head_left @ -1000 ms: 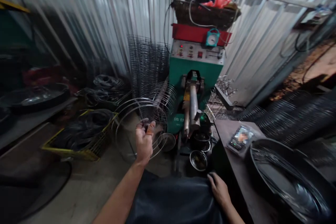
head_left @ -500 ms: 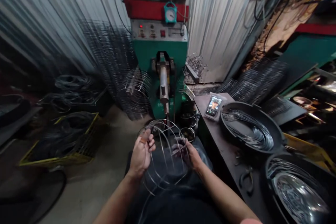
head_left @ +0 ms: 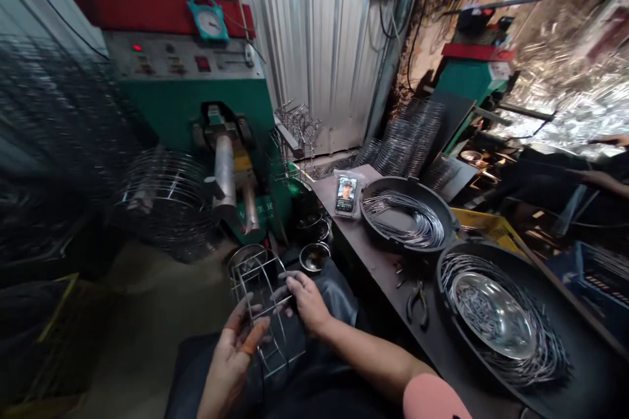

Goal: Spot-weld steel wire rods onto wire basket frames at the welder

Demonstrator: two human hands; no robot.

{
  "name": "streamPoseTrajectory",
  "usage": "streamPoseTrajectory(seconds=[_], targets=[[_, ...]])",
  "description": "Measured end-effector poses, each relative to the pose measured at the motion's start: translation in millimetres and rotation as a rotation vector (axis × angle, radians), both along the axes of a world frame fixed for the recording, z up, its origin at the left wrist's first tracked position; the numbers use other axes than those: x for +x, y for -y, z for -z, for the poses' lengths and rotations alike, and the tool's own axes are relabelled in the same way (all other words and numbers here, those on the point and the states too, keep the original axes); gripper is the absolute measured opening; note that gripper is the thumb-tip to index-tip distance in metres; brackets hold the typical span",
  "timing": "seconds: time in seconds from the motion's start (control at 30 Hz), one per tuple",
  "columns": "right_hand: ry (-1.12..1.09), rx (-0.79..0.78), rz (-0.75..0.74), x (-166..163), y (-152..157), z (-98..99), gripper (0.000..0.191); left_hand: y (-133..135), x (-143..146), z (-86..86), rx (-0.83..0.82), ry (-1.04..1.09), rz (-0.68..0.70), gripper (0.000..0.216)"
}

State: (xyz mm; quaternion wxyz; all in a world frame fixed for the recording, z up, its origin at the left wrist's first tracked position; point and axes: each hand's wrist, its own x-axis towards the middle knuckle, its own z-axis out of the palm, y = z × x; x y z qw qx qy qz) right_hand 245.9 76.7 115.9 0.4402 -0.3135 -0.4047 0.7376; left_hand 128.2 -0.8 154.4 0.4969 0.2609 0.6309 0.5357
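Observation:
A round cage of bent steel wire (head_left: pixel 260 308) is held over my lap, seen from its narrow side. My right hand (head_left: pixel 305 300) grips its wires from the right, and my left hand (head_left: pixel 228 360) holds the lower part with fingers spread. An orange wrap covers one left finger (head_left: pixel 255 335). A steel bowl (head_left: pixel 246 260) stands just beyond the cage, with a second steel bowl (head_left: pixel 314 256) close to my right hand. My dark trousers (head_left: pixel 334 294) lie beneath both hands.
To the right, a dark workbench (head_left: pixel 344 242) holds a phone in a clear sleeve (head_left: pixel 345 196), pliers (head_left: pixel 417 304) and black pans of wire rings (head_left: pixel 405 222). A green welding machine (head_left: pixel 187 98) stands ahead. A co-worker's arm (head_left: pixel 599 177) shows at far right.
My view has swung right, so the machine sits further left. My right hand moved from my lap onto the cage, which now turns edge-on and sits lower.

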Motion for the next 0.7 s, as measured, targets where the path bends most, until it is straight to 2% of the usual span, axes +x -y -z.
streamPoseTrajectory(seconds=[0.07, 0.13, 0.17, 0.23, 0.3, 0.33, 0.37, 0.43, 0.5, 0.6, 0.7], targets=[[0.101, 0.049, -0.098, 15, -7, 2.6, 0.043, -7, 2, -4.2, -0.035, 0.027, -0.032, 0.073], [0.305, 0.193, -0.114, 48, -23, 1.7, 0.038, -12, 0, -7.1, -0.061, 0.05, -0.082, 0.069], [0.444, 0.291, -0.056, 71, -35, 0.5, 0.033, -14, -3, -7.8, -0.074, 0.06, -0.098, 0.068], [0.763, 0.45, 0.162, 128, -65, -2.1, 0.026, -16, -9, -7.3, -0.096, 0.053, -0.122, 0.067], [1.15, 0.454, 0.315, 192, -97, -2.5, 0.028, -17, -15, -4.4, -0.105, 0.022, -0.135, 0.067], [1.396, 0.401, 0.356, 222, -111, -1.4, 0.031, -18, -16, -2.4, -0.104, 0.0, -0.135, 0.066], [1.628, 0.309, 0.319, 250, -124, 0.6, 0.033, -19, -17, -0.4, -0.099, -0.019, -0.128, 0.065], [1.776, 0.216, 0.269, 293, -143, 6.9, 0.035, -20, -16, 2.2, -0.105, -0.053, -0.102, 0.064], [1.834, 0.177, 0.194, 320, -153, 15.2, 0.04, -21, -13, 1.7, -0.126, -0.086, -0.08, 0.063], [1.902, 0.17, 0.082, 335, -158, 27.0, 0.043, -22, -9, -4.3, -0.144, -0.112, -0.057, 0.059], [1.92, 0.207, -0.026, 340, -159, 34.4, 0.032, -22, -9, -11.3, -0.155, -0.1, -0.019, 0.052]])
